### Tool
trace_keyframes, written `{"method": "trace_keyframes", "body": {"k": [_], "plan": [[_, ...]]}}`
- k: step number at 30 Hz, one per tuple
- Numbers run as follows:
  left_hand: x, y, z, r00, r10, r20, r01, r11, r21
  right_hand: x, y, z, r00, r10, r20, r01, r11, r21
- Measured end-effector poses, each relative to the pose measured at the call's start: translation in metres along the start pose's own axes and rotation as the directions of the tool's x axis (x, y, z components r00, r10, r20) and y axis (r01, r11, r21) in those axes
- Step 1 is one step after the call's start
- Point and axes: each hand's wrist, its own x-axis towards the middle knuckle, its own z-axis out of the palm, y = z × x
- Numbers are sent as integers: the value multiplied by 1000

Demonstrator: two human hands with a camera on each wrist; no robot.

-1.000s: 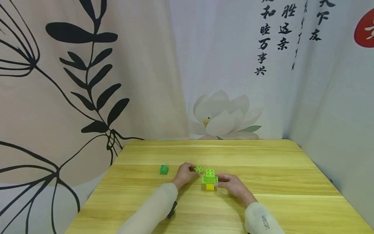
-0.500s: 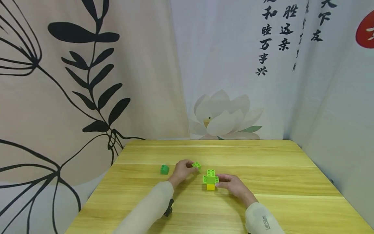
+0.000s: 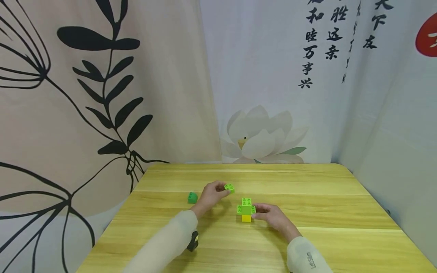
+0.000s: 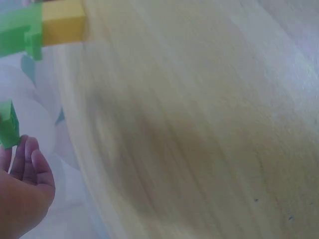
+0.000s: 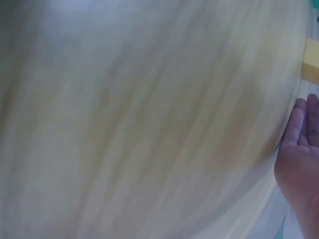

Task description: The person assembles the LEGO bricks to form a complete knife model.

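In the head view my left hand [image 3: 211,195] pinches a small lime-green toy brick [image 3: 229,188] by its left side, held over the table. The left wrist view also shows this brick [image 4: 8,124] at the fingertips. Nearer me stands an upright brick stack [image 3: 246,209], lime green above and yellow at the base, with a studded bump on either side. My right hand [image 3: 271,216] grips the stack's right side between thumb and fingers. In the right wrist view only the yellow base [image 5: 311,60] and a bit of green show, beyond the fingers.
A darker green brick [image 3: 192,197] with a sloped side sits on the wooden table [image 3: 324,197], left of my left hand. Printed curtains [image 3: 266,76] hang behind the table and along both sides.
My left hand has moved away from the stack, back and slightly left, carrying the lime-green brick. The right hand and the stack stay in place.
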Motion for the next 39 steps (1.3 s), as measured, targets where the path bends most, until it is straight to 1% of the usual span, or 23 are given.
{"method": "trace_keyframes", "body": {"k": [3,9,18,22,25,28,33,39], "plan": [[-3,8,0,1000,27,11,-26,1000,-17,0,0,0,1000,-1,-1,1,1000,-5],[-7,23,4,997,78,25,-78,997,-9,0,-1,0,1000,-4,4,4,1000,-19],[-11,38,5,995,88,44,-84,994,-74,0,-2,0,1000,6,1,-6,1000,-8],[-14,43,4,992,116,53,-113,992,-61,1,-1,0,1000,-2,1,2,1000,-4],[-14,44,5,989,134,64,-131,990,-47,1,-1,0,1000,-7,1,7,1000,-5],[-14,43,7,987,136,81,-132,990,-47,1,0,0,1000,-8,2,8,1000,-7],[-13,40,13,983,144,116,-141,989,-35,2,0,0,1000,-5,2,5,1000,-12],[-12,35,20,977,161,137,-158,987,-33,1,0,0,1000,-3,3,3,1000,-15]]}}
